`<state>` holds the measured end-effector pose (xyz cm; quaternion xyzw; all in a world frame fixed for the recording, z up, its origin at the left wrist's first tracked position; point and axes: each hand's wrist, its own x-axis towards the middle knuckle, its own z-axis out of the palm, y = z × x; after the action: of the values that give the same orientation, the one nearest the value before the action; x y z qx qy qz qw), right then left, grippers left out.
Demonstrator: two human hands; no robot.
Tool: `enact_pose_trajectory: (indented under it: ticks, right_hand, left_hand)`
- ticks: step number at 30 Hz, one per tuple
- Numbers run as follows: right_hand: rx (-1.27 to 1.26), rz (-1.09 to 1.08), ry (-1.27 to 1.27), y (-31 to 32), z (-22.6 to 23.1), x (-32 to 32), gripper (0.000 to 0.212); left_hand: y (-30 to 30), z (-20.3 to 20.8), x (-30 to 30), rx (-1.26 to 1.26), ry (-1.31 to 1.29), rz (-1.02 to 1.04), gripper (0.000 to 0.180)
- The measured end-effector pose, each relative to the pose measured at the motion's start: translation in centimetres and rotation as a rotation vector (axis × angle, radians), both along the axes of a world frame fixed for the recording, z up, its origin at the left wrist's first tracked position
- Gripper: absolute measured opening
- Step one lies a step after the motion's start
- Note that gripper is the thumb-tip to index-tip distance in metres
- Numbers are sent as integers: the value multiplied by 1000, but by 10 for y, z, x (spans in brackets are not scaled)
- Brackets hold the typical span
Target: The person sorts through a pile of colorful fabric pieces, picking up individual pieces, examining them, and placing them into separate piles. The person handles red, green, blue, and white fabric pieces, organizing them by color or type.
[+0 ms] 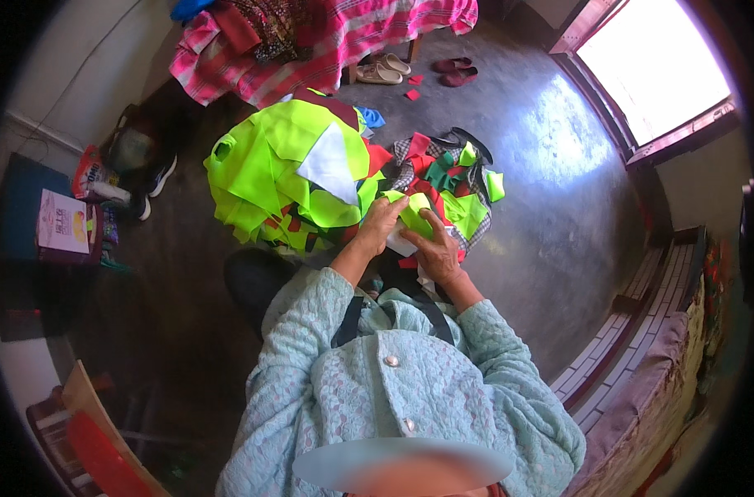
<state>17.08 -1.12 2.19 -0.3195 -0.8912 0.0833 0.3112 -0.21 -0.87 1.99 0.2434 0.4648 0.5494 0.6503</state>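
Observation:
Between my two hands is a neon-yellow fabric piece (416, 217), gripped at its left side by my left hand (383, 225) and at its right side by my right hand (437, 248). Some white cloth shows just under it. Left of my hands rises a big heap of neon-yellow cloth scraps (253, 170), with a white scrap (331, 164) lying on top. Close beyond my right hand, red, green and yellow scraps (445, 171) lie on a checked cloth. My fingertips partly hide the edges of the piece.
A bed with a pink plaid cover (369, 29) stands at the far side, with pale shoes (379, 73) and dark red shoes (456, 71) by it. Boxes (65, 222) are stacked at the left. A slatted wooden bench (634, 323) stands at the right, below a bright opening (654, 70).

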Motion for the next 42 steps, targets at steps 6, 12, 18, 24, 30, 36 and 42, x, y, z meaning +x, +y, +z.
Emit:
enact_pose_trajectory:
  ticks: [6, 12, 18, 24, 30, 36, 42]
  right_hand:
    - [-120, -131, 99, 3, -9, -1, 33]
    - [-133, -168, 103, -3, -10, 1, 33]
    - [-175, -173, 133, -3, -12, 2, 29]
    - [-255, -238, 244, -1, -32, 9, 25]
    - [-242, -221, 222, 2, -41, 11, 23]
    - [-294, -248, 226, 0, -30, 7, 25]
    - [-277, -242, 254, 1, -37, 8, 27]
  left_hand:
    - [4, 18, 0, 191, 521, -26, 37]
    - [28, 23, -5, 422, 927, 78, 39]
    - [33, 41, -12, 312, 652, 150, 34]
    - [39, 74, -28, 325, 27, 327, 32]
    - [58, 79, -53, 407, 253, 266, 24]
    - [69, 131, -83, 408, 228, 291, 30]
    - [93, 156, -150, 598, 119, 380, 27]
